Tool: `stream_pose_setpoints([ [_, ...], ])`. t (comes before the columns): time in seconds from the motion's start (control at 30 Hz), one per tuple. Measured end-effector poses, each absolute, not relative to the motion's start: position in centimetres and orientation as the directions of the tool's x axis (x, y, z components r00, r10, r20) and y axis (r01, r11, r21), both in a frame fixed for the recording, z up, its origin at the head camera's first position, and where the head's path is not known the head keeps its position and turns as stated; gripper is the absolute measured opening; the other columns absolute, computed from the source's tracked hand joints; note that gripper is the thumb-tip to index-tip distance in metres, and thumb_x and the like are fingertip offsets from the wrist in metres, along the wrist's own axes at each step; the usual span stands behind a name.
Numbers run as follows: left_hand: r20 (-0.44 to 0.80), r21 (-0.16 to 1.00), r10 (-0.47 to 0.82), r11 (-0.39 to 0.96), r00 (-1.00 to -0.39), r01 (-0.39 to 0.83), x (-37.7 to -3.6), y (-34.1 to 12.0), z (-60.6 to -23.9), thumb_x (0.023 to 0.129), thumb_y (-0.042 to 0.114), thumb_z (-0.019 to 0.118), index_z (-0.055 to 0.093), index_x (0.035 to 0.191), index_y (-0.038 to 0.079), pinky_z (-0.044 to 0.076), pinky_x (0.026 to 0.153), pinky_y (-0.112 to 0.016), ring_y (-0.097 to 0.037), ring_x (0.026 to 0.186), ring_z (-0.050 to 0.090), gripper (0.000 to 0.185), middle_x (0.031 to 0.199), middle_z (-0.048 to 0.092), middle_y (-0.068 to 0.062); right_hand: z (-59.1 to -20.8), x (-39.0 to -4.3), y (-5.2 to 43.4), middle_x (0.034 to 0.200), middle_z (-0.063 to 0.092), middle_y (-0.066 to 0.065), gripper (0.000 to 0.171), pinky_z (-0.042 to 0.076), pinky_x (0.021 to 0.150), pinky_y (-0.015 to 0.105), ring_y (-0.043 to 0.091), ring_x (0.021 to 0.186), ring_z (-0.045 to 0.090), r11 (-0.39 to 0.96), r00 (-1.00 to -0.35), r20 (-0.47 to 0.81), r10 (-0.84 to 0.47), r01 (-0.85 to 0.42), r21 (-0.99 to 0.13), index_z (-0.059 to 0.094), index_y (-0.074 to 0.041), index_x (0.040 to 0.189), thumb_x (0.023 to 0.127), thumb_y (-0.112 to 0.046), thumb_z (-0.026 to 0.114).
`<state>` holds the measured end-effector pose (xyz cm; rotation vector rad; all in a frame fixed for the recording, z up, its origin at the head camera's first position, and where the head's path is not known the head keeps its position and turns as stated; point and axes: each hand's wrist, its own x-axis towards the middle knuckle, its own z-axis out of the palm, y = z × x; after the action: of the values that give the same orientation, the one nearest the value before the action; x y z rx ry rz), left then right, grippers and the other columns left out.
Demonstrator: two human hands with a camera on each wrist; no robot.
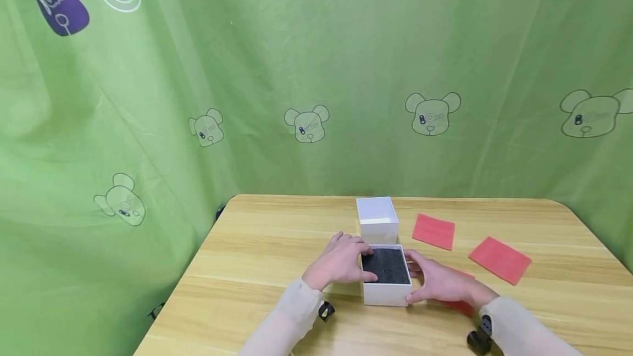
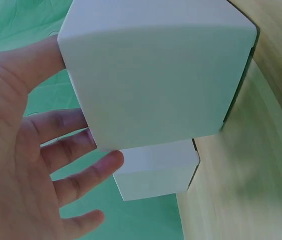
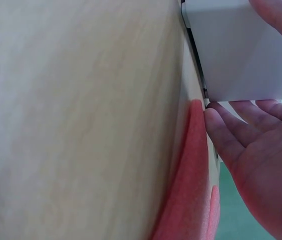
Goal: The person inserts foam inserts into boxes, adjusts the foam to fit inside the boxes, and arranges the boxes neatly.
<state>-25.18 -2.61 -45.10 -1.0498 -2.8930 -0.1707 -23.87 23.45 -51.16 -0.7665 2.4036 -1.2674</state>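
Note:
An open white box (image 1: 387,291) lined with black foam (image 1: 386,265) stands on the wooden table (image 1: 277,235) near its front. My left hand (image 1: 346,260) lies against the box's left side, thumb at the near edge of the foam. In the left wrist view the box (image 2: 156,70) sits between the thumb and the loosely spread fingers (image 2: 75,150). My right hand (image 1: 435,282) rests against the right side, thumb at the front corner. Its straight fingers (image 3: 231,135) lie beside the box wall (image 3: 241,50), over a red foam pad (image 3: 191,175).
A second white box part (image 1: 377,218) stands just behind the first, also visible as the white box part (image 2: 156,170). Two more red pads (image 1: 434,231) (image 1: 499,259) lie to the right. A green curtain (image 1: 296,70) hangs behind and to the left of the table.

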Motion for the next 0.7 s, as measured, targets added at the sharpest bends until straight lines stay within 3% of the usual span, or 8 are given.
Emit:
stream_pose_setpoints([
  [0.47, 0.055, 0.105, 0.663, 0.740, -0.747, 0.664, -25.02, -2.68, -44.84, 0.078, 0.054, 0.069, 0.069, 0.113, 0.027, 0.027, 0.109, -0.039, -0.013, 0.108, 0.050, 0.043, 0.114, 0.058, 0.011, -51.07, -23.73, 23.35, 0.139, 0.040, 0.024, 0.100, 0.037, 0.101, 0.051, 0.037, 0.123, 0.044, 0.465, -0.810, -0.036, -0.586, -0.300, -0.833, 0.021, 0.004, 0.143, 0.071, -0.027, 0.083],
  [0.7, 0.053, 0.100, 0.695, 0.710, -0.717, 0.697, -25.28, -2.60, -45.02, 0.080, 0.051, 0.068, 0.059, 0.129, 0.022, 0.034, 0.100, -0.027, -0.011, 0.106, 0.049, 0.058, 0.125, 0.056, 0.009, -51.00, -23.79, 23.35, 0.139, 0.039, 0.025, 0.100, 0.036, 0.101, 0.053, 0.038, 0.123, 0.044, 0.450, -0.808, -0.034, -0.589, -0.292, -0.844, 0.021, 0.004, 0.143, 0.071, -0.026, 0.083],
])
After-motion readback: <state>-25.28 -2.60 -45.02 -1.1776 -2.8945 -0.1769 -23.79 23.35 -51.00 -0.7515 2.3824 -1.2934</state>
